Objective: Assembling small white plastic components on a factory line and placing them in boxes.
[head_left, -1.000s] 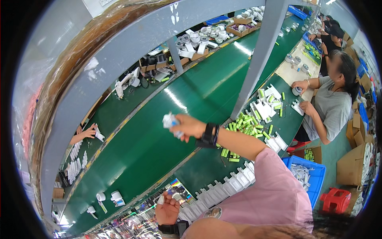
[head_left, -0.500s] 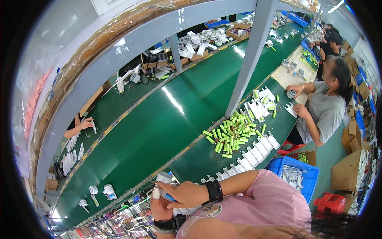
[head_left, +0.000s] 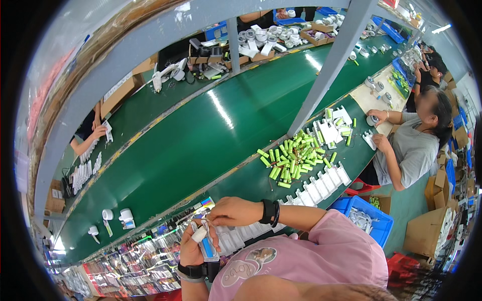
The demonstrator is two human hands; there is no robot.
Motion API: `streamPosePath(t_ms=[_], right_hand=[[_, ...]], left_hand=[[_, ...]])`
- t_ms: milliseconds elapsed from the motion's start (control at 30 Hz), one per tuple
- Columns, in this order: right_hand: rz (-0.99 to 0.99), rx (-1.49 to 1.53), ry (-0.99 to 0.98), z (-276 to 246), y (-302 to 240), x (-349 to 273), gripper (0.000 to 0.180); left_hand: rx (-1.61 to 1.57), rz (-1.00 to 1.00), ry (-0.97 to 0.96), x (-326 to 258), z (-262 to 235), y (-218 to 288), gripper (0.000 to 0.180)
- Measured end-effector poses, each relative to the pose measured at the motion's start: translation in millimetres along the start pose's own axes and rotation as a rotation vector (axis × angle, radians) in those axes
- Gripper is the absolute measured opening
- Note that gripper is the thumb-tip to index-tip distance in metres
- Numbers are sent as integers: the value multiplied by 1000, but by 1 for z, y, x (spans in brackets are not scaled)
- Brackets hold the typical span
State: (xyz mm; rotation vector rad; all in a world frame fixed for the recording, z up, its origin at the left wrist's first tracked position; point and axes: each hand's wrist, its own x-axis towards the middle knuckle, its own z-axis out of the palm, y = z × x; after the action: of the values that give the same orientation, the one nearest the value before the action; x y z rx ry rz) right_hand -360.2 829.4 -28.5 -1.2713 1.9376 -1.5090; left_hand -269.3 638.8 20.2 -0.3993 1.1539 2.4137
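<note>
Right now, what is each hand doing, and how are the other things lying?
Left hand: fingers closed around a small white and blue part.
Right hand: fingers pinching at the top of that part.
Green cylinders: lying loose in a heap on the green table.
White holders: lined up in a row at the table edge.
Blue bin: open, white parts inside.

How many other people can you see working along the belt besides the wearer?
3 at least: a seated person in a grey shirt at right, another in dark clothing behind them, and a hand and forearm across the green belt at left. More may be hidden.
</note>
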Motion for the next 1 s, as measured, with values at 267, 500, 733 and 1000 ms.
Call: streamPosePath(t_ms=[267, 500, 733, 1000], right_hand=[[-45, 341, 85, -2, -13, -24, 20], [306, 651, -121, 5, -28, -40, 22], [304, 409, -170, 20, -27, -46, 19], [-15, -379, 323, 43, -33, -47, 10]], left_hand=[[109, -71, 12, -20, -8, -3, 25], [1145, 92, -15, -27, -2, -2, 28], [1441, 435, -5, -38, 12, -1, 29], [1085, 301, 145, -42, 1, -28, 26]])
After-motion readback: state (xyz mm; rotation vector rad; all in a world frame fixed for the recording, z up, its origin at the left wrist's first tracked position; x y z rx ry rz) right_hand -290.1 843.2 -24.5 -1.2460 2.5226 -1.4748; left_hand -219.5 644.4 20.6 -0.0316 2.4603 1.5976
